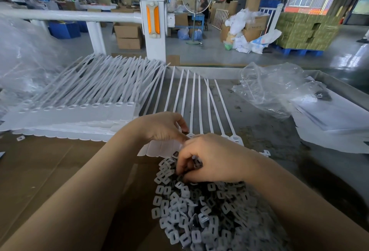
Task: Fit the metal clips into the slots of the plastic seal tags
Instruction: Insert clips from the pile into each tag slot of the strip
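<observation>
A heap of metal clips lies on the cardboard sheet at the near edge of the bench, just below a short row of plastic seal tags. The right hand, fingers curled, picks clips from the heap's top; the left hand, fingers bent, pinches at a tag head. The step looks like loading a clip; next, it must be lined up with a slot. A finished stack sits left, a plastic bag right.
</observation>
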The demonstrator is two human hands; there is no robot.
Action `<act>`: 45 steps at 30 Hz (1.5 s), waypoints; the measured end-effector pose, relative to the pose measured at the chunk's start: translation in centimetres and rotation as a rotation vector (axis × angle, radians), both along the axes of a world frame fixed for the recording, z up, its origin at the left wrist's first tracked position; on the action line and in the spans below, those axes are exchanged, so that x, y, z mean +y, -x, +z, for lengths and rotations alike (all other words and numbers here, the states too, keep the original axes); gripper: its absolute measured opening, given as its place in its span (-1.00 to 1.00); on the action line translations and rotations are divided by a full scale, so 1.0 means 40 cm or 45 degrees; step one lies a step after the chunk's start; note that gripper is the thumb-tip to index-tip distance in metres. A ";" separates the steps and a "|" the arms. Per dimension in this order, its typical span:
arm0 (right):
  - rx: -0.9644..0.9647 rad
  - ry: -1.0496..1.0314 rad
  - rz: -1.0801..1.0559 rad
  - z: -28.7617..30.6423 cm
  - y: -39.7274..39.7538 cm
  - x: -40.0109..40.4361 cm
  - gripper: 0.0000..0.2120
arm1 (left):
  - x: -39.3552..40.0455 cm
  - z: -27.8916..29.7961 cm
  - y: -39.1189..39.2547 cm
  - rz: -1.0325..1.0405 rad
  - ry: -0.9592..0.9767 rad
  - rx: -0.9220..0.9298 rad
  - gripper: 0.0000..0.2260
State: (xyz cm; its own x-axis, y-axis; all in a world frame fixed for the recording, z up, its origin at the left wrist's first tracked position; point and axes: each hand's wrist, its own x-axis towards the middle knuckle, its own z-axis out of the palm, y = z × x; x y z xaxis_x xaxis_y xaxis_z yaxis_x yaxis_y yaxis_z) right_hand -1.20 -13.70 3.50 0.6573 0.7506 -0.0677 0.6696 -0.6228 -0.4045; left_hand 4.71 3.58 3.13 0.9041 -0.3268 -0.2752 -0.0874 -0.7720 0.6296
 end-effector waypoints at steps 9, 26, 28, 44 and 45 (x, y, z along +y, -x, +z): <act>0.078 -0.218 -0.228 0.014 -0.025 -0.044 -0.90 | 0.006 0.015 0.004 -0.011 -0.036 0.029 -0.58; 0.071 -0.286 -0.519 -0.008 -0.077 -0.096 -0.91 | 0.007 0.022 0.004 -0.044 0.149 -0.149 -0.84; 0.079 -0.306 -0.549 -0.010 -0.078 -0.097 -0.92 | 0.005 0.027 0.005 -0.087 0.178 -0.116 -0.88; -0.090 -0.601 -0.668 -0.014 -0.080 -0.085 -0.90 | -0.015 0.031 0.012 -0.155 0.359 0.055 -0.81; -0.130 -0.615 -0.663 -0.014 -0.079 -0.083 -0.91 | -0.015 0.032 0.012 -0.152 0.407 0.092 -0.78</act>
